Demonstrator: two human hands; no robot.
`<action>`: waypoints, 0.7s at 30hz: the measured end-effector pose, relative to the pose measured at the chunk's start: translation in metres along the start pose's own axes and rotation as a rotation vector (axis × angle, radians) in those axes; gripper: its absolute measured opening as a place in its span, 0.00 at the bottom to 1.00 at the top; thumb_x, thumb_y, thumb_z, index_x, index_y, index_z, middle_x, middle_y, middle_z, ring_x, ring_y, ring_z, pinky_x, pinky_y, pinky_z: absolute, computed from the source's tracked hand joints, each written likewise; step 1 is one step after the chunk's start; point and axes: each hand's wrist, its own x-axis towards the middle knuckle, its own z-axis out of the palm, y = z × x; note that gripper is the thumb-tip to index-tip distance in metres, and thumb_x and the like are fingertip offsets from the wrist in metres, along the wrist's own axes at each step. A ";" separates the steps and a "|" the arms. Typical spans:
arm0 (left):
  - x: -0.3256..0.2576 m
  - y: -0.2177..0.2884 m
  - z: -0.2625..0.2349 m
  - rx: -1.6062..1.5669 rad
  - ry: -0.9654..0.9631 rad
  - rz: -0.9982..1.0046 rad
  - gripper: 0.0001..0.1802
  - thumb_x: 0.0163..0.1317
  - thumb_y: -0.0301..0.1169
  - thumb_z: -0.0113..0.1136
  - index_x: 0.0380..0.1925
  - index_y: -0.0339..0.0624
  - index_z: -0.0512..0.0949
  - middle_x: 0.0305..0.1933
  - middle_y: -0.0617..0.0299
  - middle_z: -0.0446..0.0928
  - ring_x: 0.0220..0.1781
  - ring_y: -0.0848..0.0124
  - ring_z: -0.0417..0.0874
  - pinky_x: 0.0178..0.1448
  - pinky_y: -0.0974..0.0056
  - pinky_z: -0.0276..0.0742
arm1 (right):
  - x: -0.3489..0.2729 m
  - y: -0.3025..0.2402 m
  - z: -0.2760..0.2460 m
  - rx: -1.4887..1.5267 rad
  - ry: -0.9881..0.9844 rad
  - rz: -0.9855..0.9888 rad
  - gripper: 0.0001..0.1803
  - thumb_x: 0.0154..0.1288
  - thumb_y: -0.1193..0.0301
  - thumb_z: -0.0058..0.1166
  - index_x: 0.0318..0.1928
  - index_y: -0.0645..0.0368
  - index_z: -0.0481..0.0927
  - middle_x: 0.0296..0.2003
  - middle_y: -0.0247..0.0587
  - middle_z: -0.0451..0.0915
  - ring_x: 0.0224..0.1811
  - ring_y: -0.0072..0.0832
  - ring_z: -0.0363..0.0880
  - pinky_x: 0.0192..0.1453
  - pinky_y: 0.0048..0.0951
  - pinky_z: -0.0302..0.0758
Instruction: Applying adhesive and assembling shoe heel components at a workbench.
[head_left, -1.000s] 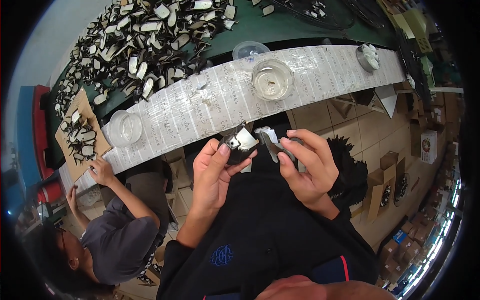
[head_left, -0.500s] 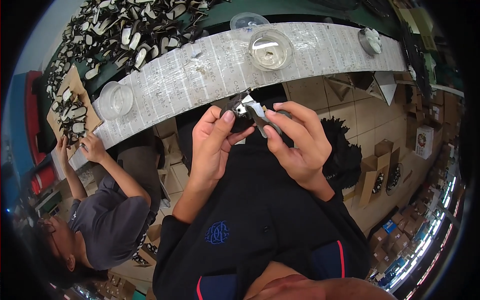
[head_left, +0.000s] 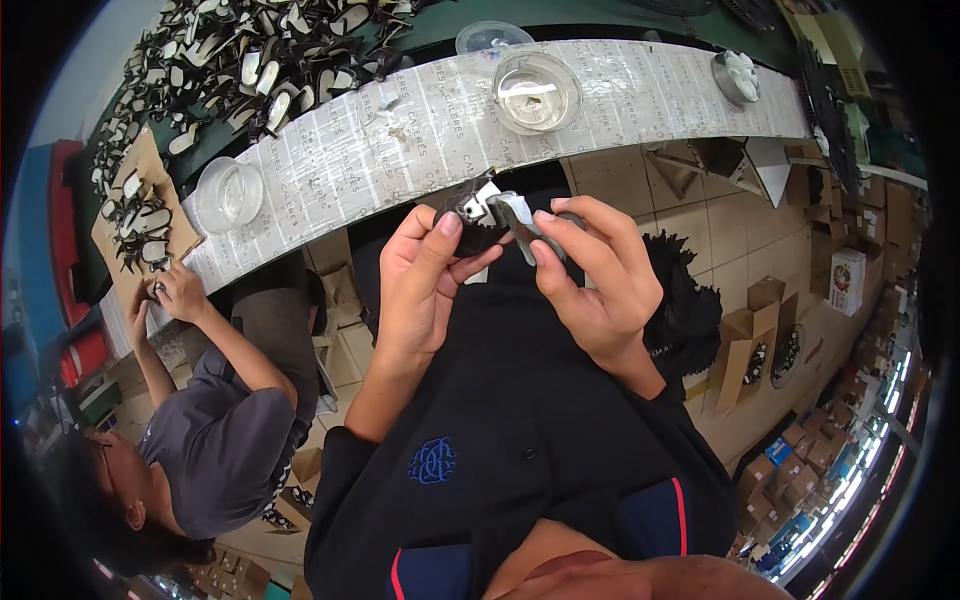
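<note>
Just beyond my chest, below the table's near edge, I hold a small black shoe part (head_left: 482, 222) with white patches. My left hand (head_left: 415, 285) is closed round its left side, with the thumb pressed on top. My right hand (head_left: 605, 280) pinches a thin grey-white strip (head_left: 517, 214) that bends up at the part's right side. Whether the strip is joined to the shoe part, I cannot tell. The fingertips of both hands are only a short distance apart, and the underside of the part is hidden.
On the paper-covered table (head_left: 340, 150) stand clear plastic bowls (head_left: 537, 95) (head_left: 229, 195) and a metal cup (head_left: 737, 77) of white wads. A heap of black-and-white shoe parts (head_left: 265, 75) lies at the far left. A co-worker (head_left: 225, 420) handles similar parts at left. Cardboard boxes (head_left: 745, 350) stand at right.
The shoe part has tilted slightly in my fingers, showing more of its white patch. My hands keep nearly the same grip. The co-worker's hands have drawn closer together.
</note>
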 end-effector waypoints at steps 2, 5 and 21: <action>0.000 0.000 0.001 0.003 -0.004 0.001 0.10 0.71 0.33 0.53 0.36 0.37 0.72 0.45 0.49 0.81 0.47 0.58 0.85 0.50 0.62 0.85 | 0.000 0.002 -0.001 -0.014 0.008 -0.012 0.19 0.49 0.84 0.67 0.45 0.65 0.83 0.45 0.48 0.77 0.30 0.24 0.77 0.30 0.22 0.74; 0.001 0.000 0.001 0.008 -0.012 0.007 0.10 0.71 0.33 0.52 0.37 0.36 0.72 0.45 0.48 0.81 0.48 0.57 0.85 0.50 0.63 0.85 | 0.000 0.006 -0.001 -0.040 0.033 -0.044 0.19 0.49 0.84 0.67 0.45 0.65 0.83 0.45 0.48 0.77 0.29 0.23 0.77 0.30 0.22 0.74; 0.001 -0.001 0.002 0.006 -0.025 0.025 0.11 0.72 0.32 0.51 0.39 0.33 0.73 0.45 0.48 0.81 0.47 0.58 0.85 0.51 0.64 0.85 | 0.000 0.005 -0.003 -0.038 0.042 -0.035 0.18 0.50 0.85 0.66 0.44 0.66 0.83 0.45 0.48 0.76 0.32 0.27 0.79 0.33 0.24 0.77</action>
